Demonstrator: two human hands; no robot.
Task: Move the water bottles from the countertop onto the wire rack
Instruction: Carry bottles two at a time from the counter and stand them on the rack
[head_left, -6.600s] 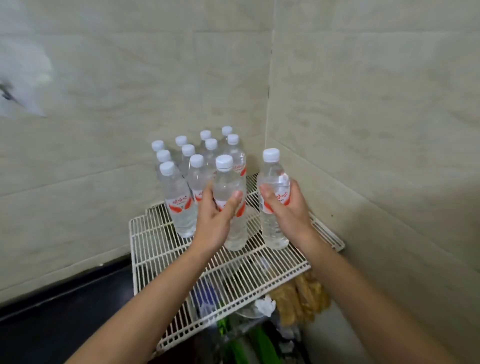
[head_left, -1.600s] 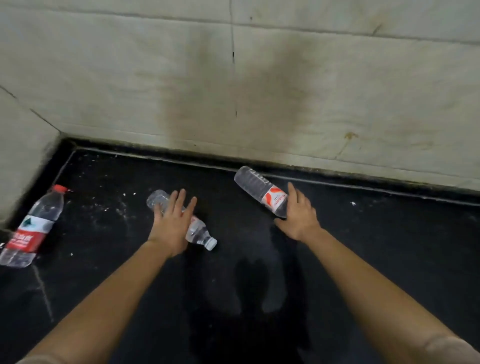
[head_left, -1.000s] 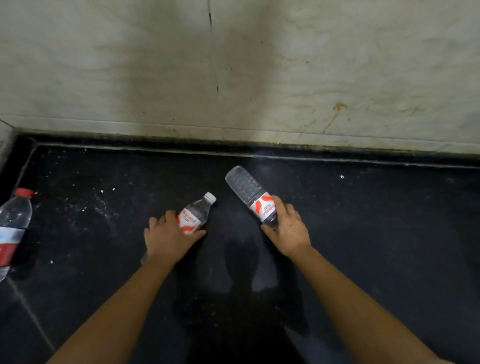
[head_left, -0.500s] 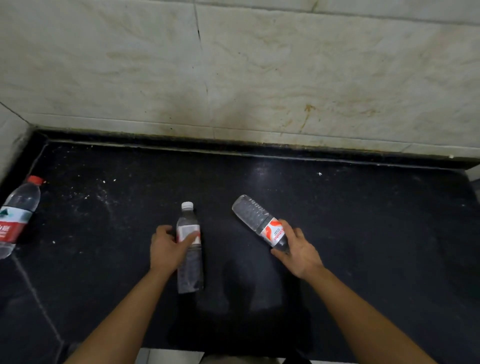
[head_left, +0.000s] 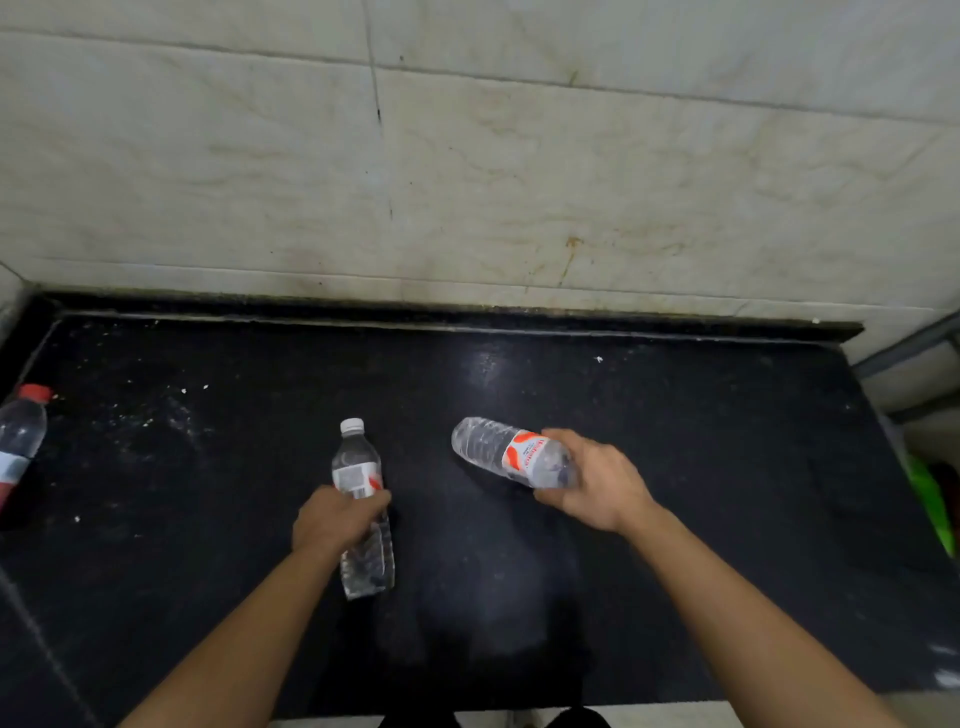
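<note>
My left hand (head_left: 332, 519) grips a clear water bottle (head_left: 360, 470) around its middle, white cap pointing away from me, above the black countertop (head_left: 701, 467). My right hand (head_left: 597, 483) holds a second clear water bottle (head_left: 498, 449) with a red and white label. That bottle lies nearly level, its base toward the left and its cap end hidden in my palm. A third bottle (head_left: 18, 441) with a red cap lies on the counter at the far left edge. The wire rack is out of view.
A stained beige tiled wall (head_left: 519, 182) runs along the back of the counter. The counter ends at the right, where something green (head_left: 930, 493) shows below it. White crumbs dot the counter's left part.
Both hands have lifted their bottles off the counter. The left bottle now points away from me, and the right bottle has swung closer to level. The view has shifted slightly back.
</note>
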